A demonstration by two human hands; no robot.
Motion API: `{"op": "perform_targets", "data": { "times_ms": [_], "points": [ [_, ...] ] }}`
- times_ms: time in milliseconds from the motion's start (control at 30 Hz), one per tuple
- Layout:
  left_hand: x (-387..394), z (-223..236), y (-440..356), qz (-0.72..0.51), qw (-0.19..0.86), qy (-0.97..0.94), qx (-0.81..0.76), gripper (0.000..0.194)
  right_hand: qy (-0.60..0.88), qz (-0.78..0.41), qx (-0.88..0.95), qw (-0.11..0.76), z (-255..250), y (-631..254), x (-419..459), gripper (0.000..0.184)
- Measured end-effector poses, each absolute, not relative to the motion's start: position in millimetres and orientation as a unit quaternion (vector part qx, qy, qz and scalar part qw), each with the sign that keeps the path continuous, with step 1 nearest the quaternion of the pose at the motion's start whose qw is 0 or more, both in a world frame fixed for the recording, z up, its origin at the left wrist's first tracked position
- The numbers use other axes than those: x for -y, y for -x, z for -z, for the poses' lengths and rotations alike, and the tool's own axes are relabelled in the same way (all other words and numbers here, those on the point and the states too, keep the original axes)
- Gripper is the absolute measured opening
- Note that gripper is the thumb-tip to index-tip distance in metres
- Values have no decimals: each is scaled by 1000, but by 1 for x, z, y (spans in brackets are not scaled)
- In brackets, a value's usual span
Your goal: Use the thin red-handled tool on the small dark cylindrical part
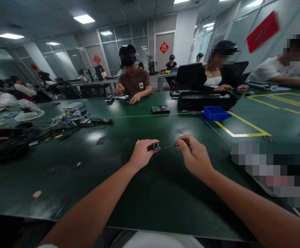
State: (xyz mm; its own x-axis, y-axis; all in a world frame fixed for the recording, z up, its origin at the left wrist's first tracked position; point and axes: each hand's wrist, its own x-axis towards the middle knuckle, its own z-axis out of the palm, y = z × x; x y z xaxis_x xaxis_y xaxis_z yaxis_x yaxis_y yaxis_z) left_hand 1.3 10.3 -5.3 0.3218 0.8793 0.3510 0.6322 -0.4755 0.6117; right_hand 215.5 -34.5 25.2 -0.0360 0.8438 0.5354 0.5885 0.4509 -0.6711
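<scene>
A short black cylinder (151,147) with a shiny round end is gripped in my left hand (141,154), its open-looking end turned to the right. Its exact kind I cannot make out. My right hand (196,155) is closed around the red handle of a screwdriver (176,144). The screwdriver's thin shaft points left, and its tip meets or nearly meets a small part at the rim of the cylinder. Both hands are a little above the green table (150,193), and my right fingers hide much of the handle.
Tangled cables (70,120) lie on the left. Ahead are a green circuit board (160,109), a blue bin (216,113) and a long black casing (208,101). A co-worker (134,77) sits opposite; others are at the right. Yellow tape (250,134) marks the right side.
</scene>
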Motion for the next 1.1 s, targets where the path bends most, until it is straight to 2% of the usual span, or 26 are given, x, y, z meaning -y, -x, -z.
{"op": "perform_targets", "data": {
  "times_ms": [133, 333, 433, 800, 1000, 1100],
  "points": [
    [-13, 7, 0, -352, 192, -770, -496, 38, 508, -127, 704, 479, -24, -217, 33, 23],
    [-14, 3, -1, -449, 264, -696, -494, 33, 505, -131, 699, 489, -23, -221, 33, 24],
    [-11, -5, 0, -446, 284, -682, -505, 34, 502, -132, 699, 492, -22, -221, 32, 25],
    [-3, -13, 1, -219, 184, -836, -468, 14, 508, -142, 692, 493, -21, -221, 31, 25],
    [0, -14, 3, -62, 143, -875, -459, 40, 515, -154, 687, 490, -21, -220, 30, 25],
    [1, -13, 3, -38, 140, -884, -444, 35, 518, -159, 684, 489, -21, -220, 30, 26]
  ]
}}
